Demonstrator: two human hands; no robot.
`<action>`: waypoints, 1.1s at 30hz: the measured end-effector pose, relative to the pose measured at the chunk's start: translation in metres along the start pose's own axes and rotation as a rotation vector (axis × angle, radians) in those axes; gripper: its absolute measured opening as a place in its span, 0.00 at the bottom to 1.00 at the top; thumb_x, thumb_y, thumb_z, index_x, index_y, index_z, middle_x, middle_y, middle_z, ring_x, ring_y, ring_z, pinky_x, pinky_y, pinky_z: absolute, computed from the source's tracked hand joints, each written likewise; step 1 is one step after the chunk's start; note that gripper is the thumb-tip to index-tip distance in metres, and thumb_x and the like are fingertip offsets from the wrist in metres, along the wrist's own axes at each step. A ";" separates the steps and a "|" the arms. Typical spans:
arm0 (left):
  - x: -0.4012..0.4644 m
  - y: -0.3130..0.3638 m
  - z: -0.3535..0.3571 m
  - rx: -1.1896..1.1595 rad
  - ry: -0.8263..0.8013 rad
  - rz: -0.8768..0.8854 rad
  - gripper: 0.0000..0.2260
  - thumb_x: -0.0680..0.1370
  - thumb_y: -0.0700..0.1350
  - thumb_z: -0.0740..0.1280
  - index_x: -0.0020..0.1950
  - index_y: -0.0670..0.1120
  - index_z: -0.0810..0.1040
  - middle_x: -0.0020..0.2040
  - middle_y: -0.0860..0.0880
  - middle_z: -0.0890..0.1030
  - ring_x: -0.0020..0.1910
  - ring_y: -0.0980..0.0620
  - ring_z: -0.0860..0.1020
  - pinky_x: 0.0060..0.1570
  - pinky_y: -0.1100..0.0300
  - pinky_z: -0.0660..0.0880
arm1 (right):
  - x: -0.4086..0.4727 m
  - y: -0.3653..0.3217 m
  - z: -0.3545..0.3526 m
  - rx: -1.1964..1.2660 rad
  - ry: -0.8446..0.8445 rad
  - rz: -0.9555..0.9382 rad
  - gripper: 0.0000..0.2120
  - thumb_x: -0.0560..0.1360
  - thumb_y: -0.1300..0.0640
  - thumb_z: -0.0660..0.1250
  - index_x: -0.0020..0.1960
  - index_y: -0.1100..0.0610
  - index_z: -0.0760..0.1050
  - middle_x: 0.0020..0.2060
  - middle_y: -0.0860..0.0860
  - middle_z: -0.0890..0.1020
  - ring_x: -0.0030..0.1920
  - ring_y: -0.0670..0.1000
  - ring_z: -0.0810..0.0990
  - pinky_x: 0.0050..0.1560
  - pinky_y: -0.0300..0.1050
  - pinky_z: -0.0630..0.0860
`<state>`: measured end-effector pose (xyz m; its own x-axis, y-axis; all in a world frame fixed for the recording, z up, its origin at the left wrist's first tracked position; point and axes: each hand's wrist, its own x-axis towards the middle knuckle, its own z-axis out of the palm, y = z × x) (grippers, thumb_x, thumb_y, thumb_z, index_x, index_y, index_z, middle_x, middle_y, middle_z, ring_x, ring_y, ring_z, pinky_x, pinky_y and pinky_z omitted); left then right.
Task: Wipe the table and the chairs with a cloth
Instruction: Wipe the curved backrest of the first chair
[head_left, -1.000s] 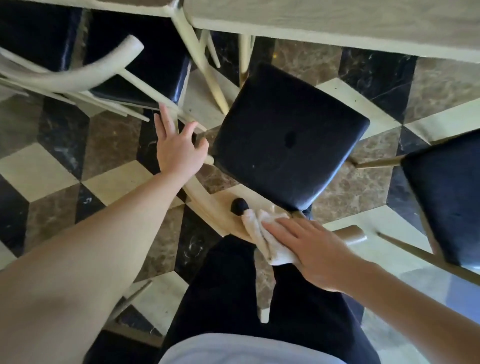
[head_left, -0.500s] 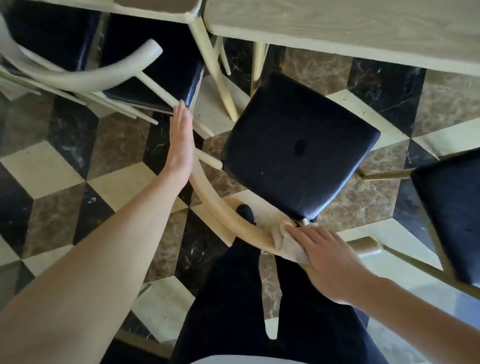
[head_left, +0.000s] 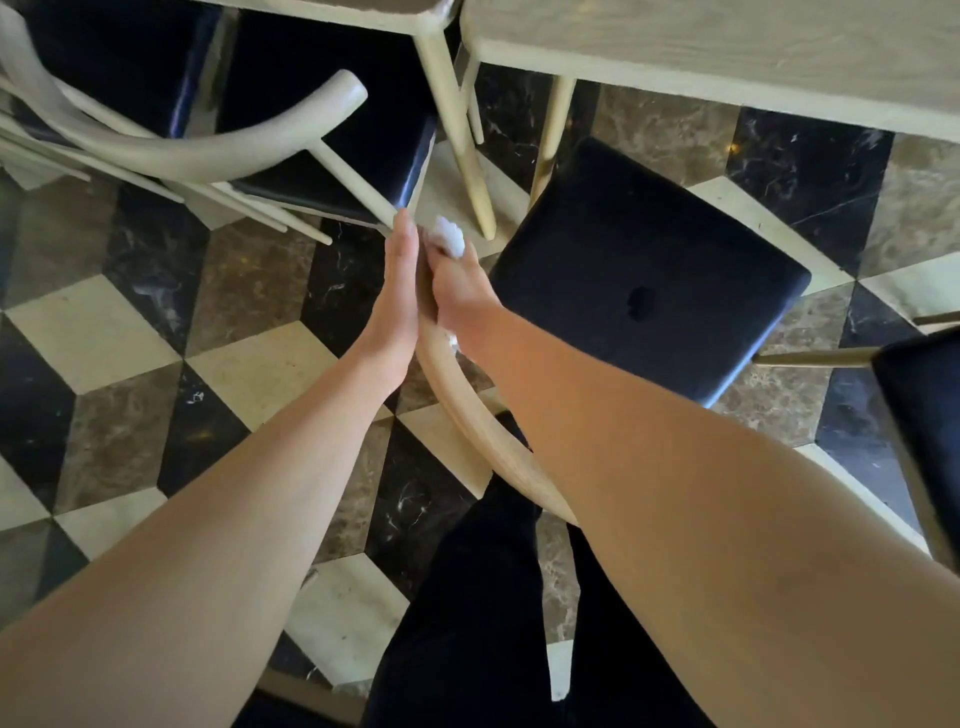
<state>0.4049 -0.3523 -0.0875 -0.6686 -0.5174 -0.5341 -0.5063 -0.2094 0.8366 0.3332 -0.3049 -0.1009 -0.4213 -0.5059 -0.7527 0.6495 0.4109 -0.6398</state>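
The right hand (head_left: 460, 293) is clenched around a white cloth (head_left: 449, 242), which bunches out past its fingertips, and it presses the cloth against the far end of the curved wooden backrest (head_left: 470, 410) of the nearest chair. The left hand (head_left: 396, 301) lies flat and released, fingers straight and together, against the outer side of the same rail, so the two hands sit just beside each other with the rail between them. Both bare forearms stretch up from the bottom corners toward that spot. The rail sweeps back from the hands in an arc and passes under the right forearm. Right of the hands is this chair's black padded seat (head_left: 649, 270), with a dark dimple near its middle. Up and left stands a second chair (head_left: 218, 150) with a pale curved back and a black seat, tucked partly under a pale tabletop (head_left: 727, 57) that runs along the top edge. Part of a third black seat (head_left: 924, 415) shows at the right edge. Below everything is a floor (head_left: 104, 332) of cream, brown and black marble tiles, and the person's black trousers (head_left: 478, 623) fill the lower middle.
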 end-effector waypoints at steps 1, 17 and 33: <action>0.002 0.000 -0.002 -0.025 -0.019 -0.012 0.30 0.76 0.72 0.52 0.72 0.59 0.70 0.58 0.65 0.83 0.58 0.68 0.79 0.50 0.71 0.77 | 0.006 -0.005 0.002 0.017 0.027 -0.022 0.20 0.83 0.45 0.59 0.73 0.49 0.65 0.63 0.56 0.79 0.60 0.57 0.80 0.63 0.62 0.76; -0.008 0.008 0.007 0.054 0.044 0.014 0.26 0.79 0.66 0.50 0.73 0.58 0.67 0.68 0.55 0.76 0.68 0.59 0.74 0.64 0.60 0.74 | -0.004 0.012 0.000 -0.263 -0.008 -0.236 0.31 0.84 0.46 0.59 0.82 0.44 0.48 0.70 0.51 0.74 0.66 0.51 0.76 0.66 0.51 0.74; -0.005 -0.032 0.021 1.139 0.218 0.167 0.26 0.84 0.58 0.47 0.80 0.51 0.63 0.83 0.40 0.44 0.82 0.37 0.42 0.79 0.39 0.47 | -0.177 0.128 -0.190 -1.149 -0.455 -0.379 0.38 0.82 0.58 0.59 0.78 0.30 0.41 0.73 0.22 0.44 0.73 0.25 0.40 0.72 0.30 0.45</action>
<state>0.4131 -0.3256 -0.1143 -0.7213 -0.6229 -0.3030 -0.6905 0.6814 0.2429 0.3710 -0.0185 -0.0789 -0.0588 -0.8517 -0.5207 -0.4710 0.4835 -0.7378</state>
